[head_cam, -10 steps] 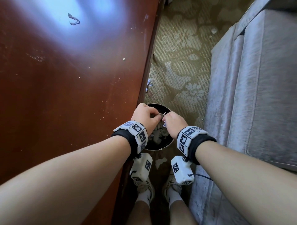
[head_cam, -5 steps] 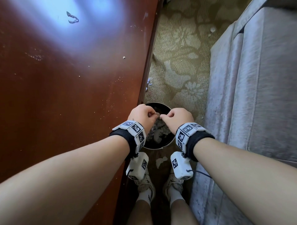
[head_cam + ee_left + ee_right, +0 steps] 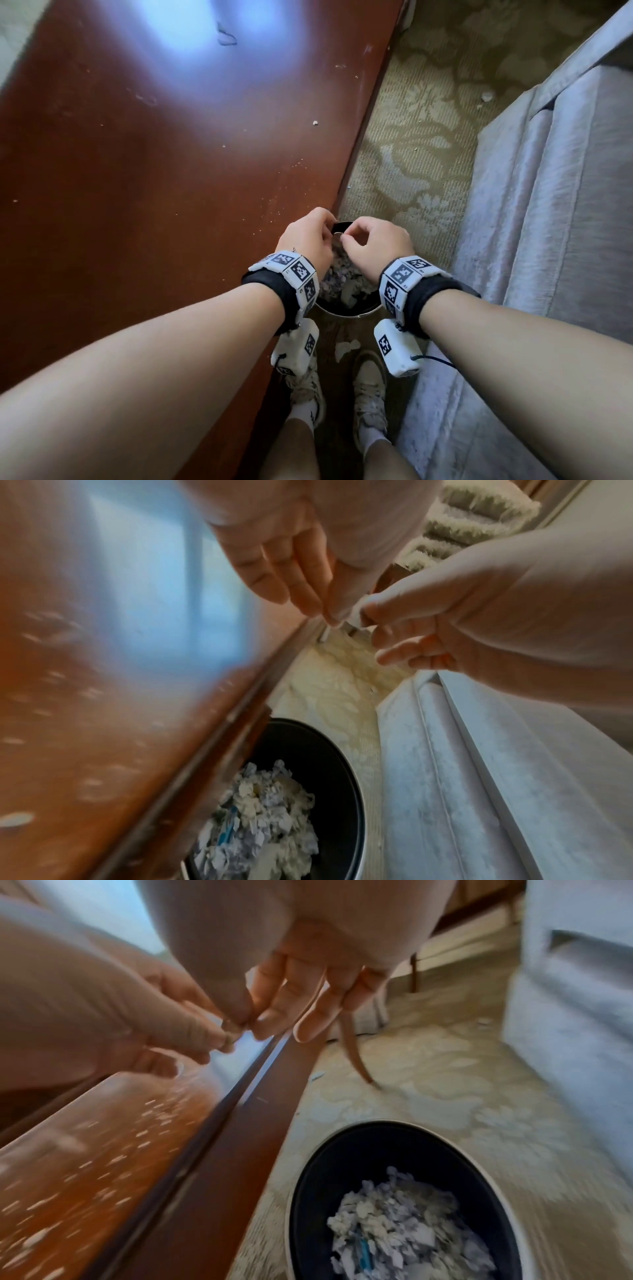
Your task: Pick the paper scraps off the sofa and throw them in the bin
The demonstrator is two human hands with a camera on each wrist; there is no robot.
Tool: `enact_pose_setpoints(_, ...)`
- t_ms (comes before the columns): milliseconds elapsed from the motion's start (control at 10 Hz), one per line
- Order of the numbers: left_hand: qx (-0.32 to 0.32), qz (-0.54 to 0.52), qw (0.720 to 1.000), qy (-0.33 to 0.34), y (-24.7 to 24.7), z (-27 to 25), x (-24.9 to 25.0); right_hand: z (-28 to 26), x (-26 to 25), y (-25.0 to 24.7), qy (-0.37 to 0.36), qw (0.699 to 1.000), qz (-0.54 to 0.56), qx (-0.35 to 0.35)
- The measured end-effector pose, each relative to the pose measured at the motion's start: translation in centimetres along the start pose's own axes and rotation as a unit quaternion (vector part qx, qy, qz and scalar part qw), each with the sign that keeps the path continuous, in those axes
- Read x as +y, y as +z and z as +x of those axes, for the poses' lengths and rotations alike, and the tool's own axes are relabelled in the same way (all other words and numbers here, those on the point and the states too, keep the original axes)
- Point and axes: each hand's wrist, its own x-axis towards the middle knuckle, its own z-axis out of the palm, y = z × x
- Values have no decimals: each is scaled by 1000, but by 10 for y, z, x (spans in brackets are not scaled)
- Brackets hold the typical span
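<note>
Left hand (image 3: 306, 241) and right hand (image 3: 375, 248) are held fingertip to fingertip above the bin (image 3: 344, 310); a small white paper scrap (image 3: 346, 614) is pinched between them, its long axis unclear. Bin sits between counter (image 3: 154, 171) at left and sofa (image 3: 555, 205) at right.

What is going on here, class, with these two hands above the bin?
A person stands between a wooden table and a sofa, both hands over the bin. The left hand and right hand meet fingertip to fingertip, pinching a small paper scrap. The bin already holds torn paper.
</note>
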Motion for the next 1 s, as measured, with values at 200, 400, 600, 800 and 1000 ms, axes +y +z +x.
enact_pose_setpoints(200,59,57,993,-86,-74,-66,-50,-36,-95,31,-118,989,-45,-75)
enact_pose_setpoints(400,127,65,966,-214,-135,-181,-137,-106,-177,96,-256,942,-62,-208)
enact_pose_setpoints(600,173,75,926,-327,-148,-297,-230,-180,-214,182,-298,907,-83,-284)
enact_pose_setpoints(800,193,51,916,-347,-124,-336,-270,-210,-219,241,-271,906,-143,-292)
enact_pose_setpoints(1000,197,15,919,-341,-107,-329,-276,-213,-218,258,-234,923,-200,-231)
